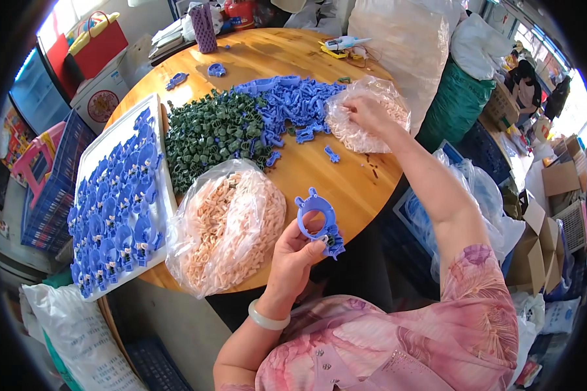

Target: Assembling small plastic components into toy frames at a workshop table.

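Note:
My left hand point(299, 255) grips a blue plastic ring-shaped part point(325, 207) with small knobs on its rim, held up in front of me near the table's front edge. A darker blue piece sits at the ring's lower side by my thumb. My right hand point(368, 112) reaches into a clear plastic bag point(392, 138) of small peach-coloured pieces at the right of the table. Its fingers are drawn together; whatever they hold is too small to tell. Beyond my left hand lie a heap of small blue parts point(300, 101) and a heap of dark green parts point(209, 127).
Another clear bag of peach pieces point(231, 225) lies at the round wooden table's point(352, 189) front left. Beside it, a white tray point(169, 189) holds rows of blue parts. A white tool point(346, 43) lies at the back. Sacks and boxes point(535, 247) crowd the right.

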`<state>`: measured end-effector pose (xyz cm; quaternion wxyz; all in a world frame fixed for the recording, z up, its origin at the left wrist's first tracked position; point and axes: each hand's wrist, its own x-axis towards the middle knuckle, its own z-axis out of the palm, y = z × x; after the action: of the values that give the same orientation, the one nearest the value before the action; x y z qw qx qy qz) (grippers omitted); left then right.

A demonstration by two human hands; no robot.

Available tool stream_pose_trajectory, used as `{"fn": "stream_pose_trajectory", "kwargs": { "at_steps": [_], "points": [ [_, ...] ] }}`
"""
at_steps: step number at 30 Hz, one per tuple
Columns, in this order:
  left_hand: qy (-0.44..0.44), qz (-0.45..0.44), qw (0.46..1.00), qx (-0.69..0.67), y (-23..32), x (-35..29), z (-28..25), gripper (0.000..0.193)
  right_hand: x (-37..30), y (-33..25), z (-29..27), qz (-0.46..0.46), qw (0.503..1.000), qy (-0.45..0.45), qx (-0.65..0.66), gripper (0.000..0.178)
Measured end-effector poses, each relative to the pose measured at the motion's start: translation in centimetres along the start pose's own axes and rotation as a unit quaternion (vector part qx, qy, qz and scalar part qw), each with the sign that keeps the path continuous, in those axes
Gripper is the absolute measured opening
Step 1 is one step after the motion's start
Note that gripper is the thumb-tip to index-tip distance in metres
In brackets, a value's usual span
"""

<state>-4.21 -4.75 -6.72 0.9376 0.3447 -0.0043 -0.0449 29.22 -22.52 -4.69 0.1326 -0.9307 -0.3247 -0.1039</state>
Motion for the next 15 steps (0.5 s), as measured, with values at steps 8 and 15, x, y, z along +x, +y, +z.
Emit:
{"fn": "stream_pose_trajectory", "kwargs": {
  "at_steps": [8,15],
  "points": [
    [-0.001,0.004,1.0,-0.018,-0.8,0.3,-1.3,0.054,-1.7,0.2,-0.9,0.089,0.973,0.031,0.209,0.019],
    [-0.006,0.001,0.999,-0.035,-0.6,0.4,-1.5,0.054,-5.5,-3.7,-4.9,0.051,0.883,-0.023,0.467,0.019]
  ]
}}
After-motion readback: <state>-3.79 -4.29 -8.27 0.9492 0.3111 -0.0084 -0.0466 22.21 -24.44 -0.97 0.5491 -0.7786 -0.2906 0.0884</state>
